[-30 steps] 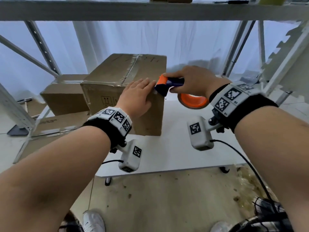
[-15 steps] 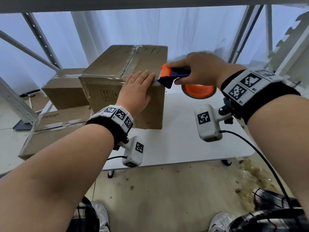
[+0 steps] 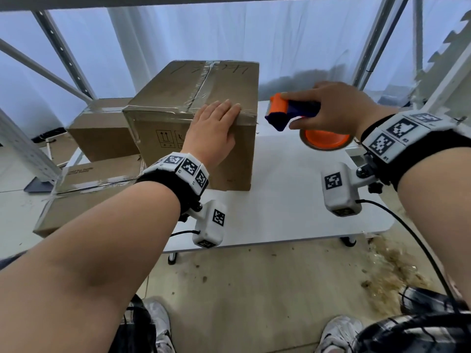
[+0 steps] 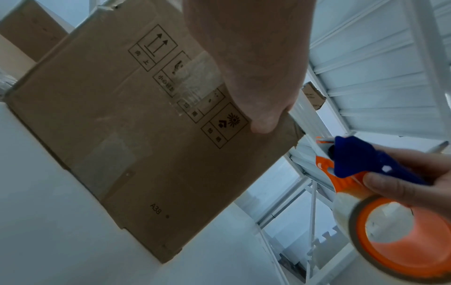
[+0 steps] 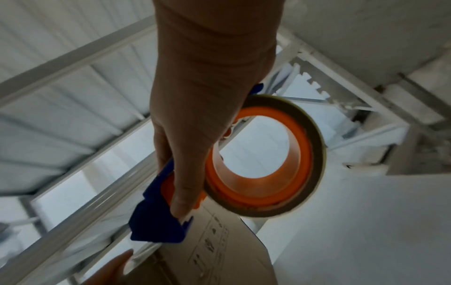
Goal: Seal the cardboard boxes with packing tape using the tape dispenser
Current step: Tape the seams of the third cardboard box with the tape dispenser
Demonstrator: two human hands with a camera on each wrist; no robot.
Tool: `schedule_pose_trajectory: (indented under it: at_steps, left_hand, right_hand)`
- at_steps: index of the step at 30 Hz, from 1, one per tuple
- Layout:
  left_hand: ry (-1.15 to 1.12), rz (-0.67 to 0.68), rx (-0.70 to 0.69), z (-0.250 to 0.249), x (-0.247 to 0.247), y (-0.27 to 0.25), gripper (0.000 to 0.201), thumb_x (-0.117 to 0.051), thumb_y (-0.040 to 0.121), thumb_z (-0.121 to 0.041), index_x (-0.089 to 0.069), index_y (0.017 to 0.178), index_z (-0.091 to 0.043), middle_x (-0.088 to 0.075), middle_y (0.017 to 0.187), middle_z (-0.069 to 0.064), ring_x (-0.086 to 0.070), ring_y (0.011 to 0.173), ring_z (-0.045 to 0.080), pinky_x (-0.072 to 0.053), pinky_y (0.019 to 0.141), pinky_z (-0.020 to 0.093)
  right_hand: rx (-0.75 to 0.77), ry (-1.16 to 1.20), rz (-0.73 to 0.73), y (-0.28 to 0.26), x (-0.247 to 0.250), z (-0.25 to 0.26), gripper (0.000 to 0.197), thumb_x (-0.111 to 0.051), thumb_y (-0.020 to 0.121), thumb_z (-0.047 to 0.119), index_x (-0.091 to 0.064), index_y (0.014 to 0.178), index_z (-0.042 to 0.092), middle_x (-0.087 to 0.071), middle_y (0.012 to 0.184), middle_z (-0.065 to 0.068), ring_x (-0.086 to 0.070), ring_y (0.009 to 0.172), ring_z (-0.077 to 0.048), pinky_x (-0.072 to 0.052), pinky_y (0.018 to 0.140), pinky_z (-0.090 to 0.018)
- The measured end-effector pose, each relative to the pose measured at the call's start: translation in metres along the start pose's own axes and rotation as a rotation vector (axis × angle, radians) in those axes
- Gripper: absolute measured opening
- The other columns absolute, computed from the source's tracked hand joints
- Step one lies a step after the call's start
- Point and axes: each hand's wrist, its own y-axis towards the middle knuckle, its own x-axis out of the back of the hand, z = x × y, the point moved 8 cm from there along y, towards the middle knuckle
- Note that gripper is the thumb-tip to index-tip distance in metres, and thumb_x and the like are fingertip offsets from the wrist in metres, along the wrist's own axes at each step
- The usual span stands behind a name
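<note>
At centre frame in the head view, the cardboard box (image 3: 193,118) is standing on the white table (image 3: 293,200), its long axis running from the near edge up toward the upper middle of the picture, handling symbols upright on its near face. Clear tape is already lying along the top seam and across the near top edge. The left hand (image 3: 211,133) is pressing flat over that near edge, fingers (image 3: 229,108) straight and together, thumb hooking onto the front face in the left wrist view. Just right of the box's corner, clear of it, the right hand (image 3: 331,108) is gripping the tape dispenser (image 3: 288,113), fingers clamped round its blue body, orange roll (image 3: 323,138) hanging below, cutter end pointing left at the box.

Judging by this, a strip has been cut and is being smoothed. Doing that well probably means rubbing firmly toward the right corner so the loose end beds down without wrinkles, and keeping the dispenser's teeth away from the flattening hand.

At left, two more boxes (image 3: 102,133) are sitting beside the table.
</note>
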Motion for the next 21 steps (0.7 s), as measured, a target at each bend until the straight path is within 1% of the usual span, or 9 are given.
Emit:
schedule_pose_trajectory:
  at_steps: [2,4,6,7,10,13,15,18,21]
  left_hand:
    - [0.021,0.015,0.022,-0.002,-0.001,0.001,0.06,-0.045,0.096,-0.035,-0.021,0.15,-0.027,-0.024,0.156,0.004,-0.016,0.144,0.025,-0.004,0.118,0.039]
    - [0.114,0.058,0.017,-0.01,-0.004,0.002,0.065,-0.042,0.094,-0.047,-0.013,0.15,-0.035,-0.022,0.155,0.011,-0.016,0.143,0.032,-0.006,0.117,0.045]
    - [0.192,0.094,0.011,-0.018,-0.006,0.002,0.066,-0.04,0.093,-0.056,-0.008,0.149,-0.042,-0.021,0.154,0.018,-0.017,0.141,0.038,-0.008,0.116,0.051]
    - [0.202,0.105,0.016,-0.02,-0.006,0.003,0.066,-0.039,0.092,-0.059,-0.008,0.149,-0.044,-0.021,0.153,0.02,-0.018,0.141,0.04,-0.009,0.116,0.052]
    - [0.181,0.11,0.01,-0.02,-0.005,0.006,0.065,-0.041,0.093,-0.056,-0.011,0.149,-0.041,-0.02,0.154,0.018,-0.015,0.143,0.036,-0.007,0.117,0.051]
    - [0.125,0.118,-0.069,-0.024,-0.01,0.006,0.069,-0.045,0.096,-0.044,-0.009,0.152,-0.028,-0.012,0.159,0.007,-0.004,0.147,0.024,0.002,0.118,0.04]
    - [0.106,0.116,-0.108,-0.028,-0.013,0.007,0.071,-0.046,0.096,-0.039,-0.007,0.152,-0.021,-0.006,0.16,0.001,0.001,0.147,0.019,0.006,0.117,0.034]
    - [0.089,0.064,-0.108,-0.026,-0.012,0.009,0.07,-0.046,0.095,-0.042,-0.012,0.152,-0.02,-0.012,0.16,-0.001,-0.007,0.147,0.02,0.003,0.117,0.034]
    - [0.083,0.028,-0.109,-0.025,-0.013,0.007,0.07,-0.046,0.094,-0.046,-0.016,0.152,-0.021,-0.019,0.158,0.0,-0.014,0.145,0.021,-0.001,0.117,0.034]
  right_hand:
    - [0.016,-0.085,0.0,0.004,0.005,0.003,0.058,-0.058,0.084,0.057,-0.035,0.138,0.055,-0.044,0.096,0.003,-0.049,0.095,-0.021,-0.035,0.075,-0.032]
    - [0.03,-0.161,0.018,0.007,0.008,0.008,0.059,-0.054,0.084,0.061,-0.032,0.138,0.055,-0.043,0.097,0.003,-0.052,0.097,-0.023,-0.039,0.075,-0.034]
    - [0.025,-0.186,0.02,0.008,0.009,0.008,0.059,-0.053,0.085,0.061,-0.032,0.139,0.055,-0.042,0.097,0.003,-0.053,0.098,-0.024,-0.039,0.075,-0.034]
    - [0.023,-0.188,0.018,0.007,0.008,0.008,0.058,-0.053,0.085,0.061,-0.031,0.139,0.055,-0.042,0.096,0.004,-0.053,0.097,-0.024,-0.039,0.075,-0.034]
    - [0.012,-0.176,0.009,0.005,0.007,0.006,0.058,-0.053,0.085,0.061,-0.032,0.139,0.054,-0.04,0.095,0.004,-0.052,0.097,-0.024,-0.037,0.074,-0.033]
    - [0.013,-0.158,0.005,0.005,0.004,0.007,0.058,-0.053,0.086,0.06,-0.033,0.139,0.053,-0.04,0.095,0.003,-0.051,0.097,-0.024,-0.035,0.074,-0.032]
    - [0.005,-0.14,-0.001,0.004,0.002,0.004,0.057,-0.053,0.086,0.06,-0.034,0.139,0.053,-0.042,0.095,0.002,-0.051,0.097,-0.024,-0.036,0.074,-0.032]
    - [-0.03,-0.054,-0.011,0.003,-0.009,-0.002,0.058,-0.052,0.087,0.06,-0.033,0.14,0.052,-0.046,0.098,0.0,-0.051,0.099,-0.024,-0.038,0.078,-0.033]
    - [-0.028,0.033,-0.018,0.002,-0.028,-0.004,0.058,-0.052,0.087,0.059,-0.032,0.141,0.052,-0.052,0.106,-0.005,-0.053,0.102,-0.026,-0.043,0.086,-0.039]
